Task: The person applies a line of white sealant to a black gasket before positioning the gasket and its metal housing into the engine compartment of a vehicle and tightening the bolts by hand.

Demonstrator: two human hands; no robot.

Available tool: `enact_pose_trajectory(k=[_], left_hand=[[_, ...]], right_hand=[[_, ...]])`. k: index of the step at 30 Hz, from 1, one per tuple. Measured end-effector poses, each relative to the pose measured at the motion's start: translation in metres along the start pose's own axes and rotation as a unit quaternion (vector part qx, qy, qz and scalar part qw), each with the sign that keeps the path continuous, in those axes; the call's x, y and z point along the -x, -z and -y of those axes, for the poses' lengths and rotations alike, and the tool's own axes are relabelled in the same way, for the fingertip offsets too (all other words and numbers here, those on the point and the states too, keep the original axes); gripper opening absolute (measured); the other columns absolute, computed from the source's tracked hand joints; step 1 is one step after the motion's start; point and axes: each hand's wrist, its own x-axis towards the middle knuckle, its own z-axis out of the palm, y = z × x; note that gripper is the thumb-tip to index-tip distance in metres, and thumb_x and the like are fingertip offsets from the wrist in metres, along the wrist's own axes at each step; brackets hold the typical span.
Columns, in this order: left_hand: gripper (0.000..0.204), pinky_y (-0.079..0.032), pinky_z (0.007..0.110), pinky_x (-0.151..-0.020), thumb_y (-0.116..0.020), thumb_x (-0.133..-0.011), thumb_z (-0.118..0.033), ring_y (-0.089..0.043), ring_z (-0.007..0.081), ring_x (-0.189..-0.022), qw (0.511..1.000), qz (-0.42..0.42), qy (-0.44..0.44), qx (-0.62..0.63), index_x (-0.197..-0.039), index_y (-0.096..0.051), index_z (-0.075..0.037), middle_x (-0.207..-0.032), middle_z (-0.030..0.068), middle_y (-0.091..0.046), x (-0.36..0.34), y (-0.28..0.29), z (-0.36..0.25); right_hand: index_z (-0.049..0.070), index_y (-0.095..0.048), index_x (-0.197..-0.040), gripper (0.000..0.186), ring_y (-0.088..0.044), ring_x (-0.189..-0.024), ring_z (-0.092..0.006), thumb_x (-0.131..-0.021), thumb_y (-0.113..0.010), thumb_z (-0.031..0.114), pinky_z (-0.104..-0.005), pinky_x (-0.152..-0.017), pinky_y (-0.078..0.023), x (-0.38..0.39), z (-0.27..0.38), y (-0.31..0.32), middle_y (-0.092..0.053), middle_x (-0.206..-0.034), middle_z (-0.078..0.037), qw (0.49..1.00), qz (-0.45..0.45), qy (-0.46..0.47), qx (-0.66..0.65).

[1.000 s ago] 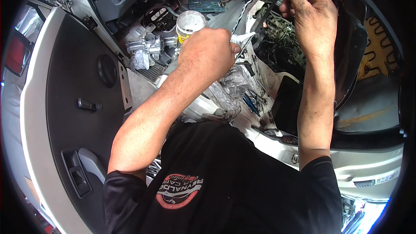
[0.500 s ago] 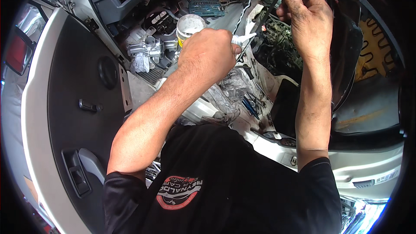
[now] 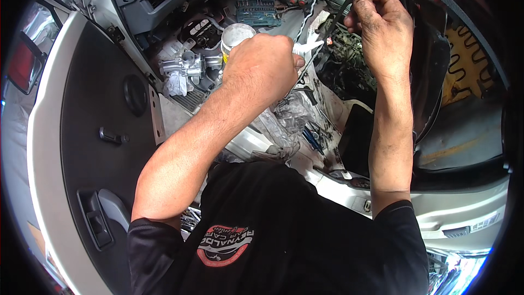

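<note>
Centrally, a white tub (image 3: 228,47) stands in an opened vehicle cabin. Just right of the tub and partly hiding it, the person's left hand (image 3: 263,63) is closed around a white, pointed nozzle (image 3: 308,48), aimed away from it. Well right of the tub, the right hand (image 3: 386,30) has fingertips bunched narrowly; whether they grip anything cannot be told. A silvery metal part (image 3: 190,63) lies left of the tub.

The left hand (image 3: 262,65) partly hides the white nozzle (image 3: 312,46) (and the tub (image 3: 224,49)).
</note>
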Motion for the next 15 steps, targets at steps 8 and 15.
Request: enact_pose_trajectory(k=[8,15], left_hand=[[0.031,-0.054,0.045,-0.077,-0.066,-0.087,-0.03,-0.069,0.035,-0.082,1.0,-0.009,-0.005,-0.013,-0.087,-0.072,0.001,-0.082,0.0214,-0.069,-0.001,0.007,-0.002],[0.03,-0.054,0.045,-0.078,-0.065,-0.087,-0.028,-0.069,0.0357,-0.083,1.0,-0.015,-0.005,-0.018,-0.087,-0.072,0.001,-0.082,0.0224,-0.069,-0.001,0.013,-0.005]], right_hand=[[-0.001,-0.061,-0.083,0.012,-0.062,-0.058,-0.0072,-0.087,-0.064,0.01,-0.022,-0.053,-0.049,0.0,0.004,-0.005,-0.062,-0.065,-0.002,1.0,-0.02,0.013,0.006],[-0.001,-0.06,-0.083,0.012,-0.062,-0.058,-0.0068,-0.087,-0.064,0.01,-0.0216,-0.052,-0.048,0.001,0.006,-0.005,-0.061,-0.064,-0.002,1.0,-0.016,0.014,0.009]])
